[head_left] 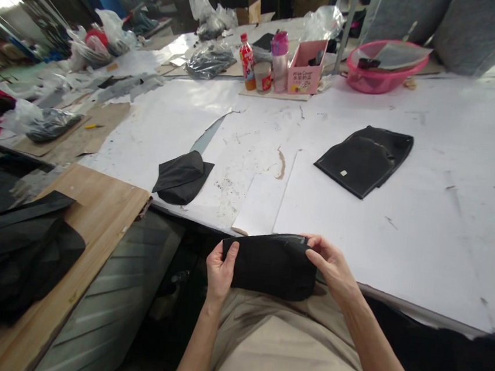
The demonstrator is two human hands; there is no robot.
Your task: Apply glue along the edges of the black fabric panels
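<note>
A folded black piece (270, 266) of sheet material is held just in front of the table's near edge, above my lap. My left hand (222, 267) pinches its left end, thumb on top. At its upper right corner, my right hand (327, 263) grips the edge between thumb and fingers. Another black folded piece (180, 176) lies on the white table (436, 227) to the left. A larger black piece (366, 159) with a small white mark rests on the table at the right.
Black sheets (17, 251) lie on a wooden board (110, 195) at the left. Along the back stand a red-capped bottle (247, 63), a purple-lidded bottle (279, 63), a pink box (306, 68) and a pink basin (383, 73). Plastic bags (92, 45) are at the back left.
</note>
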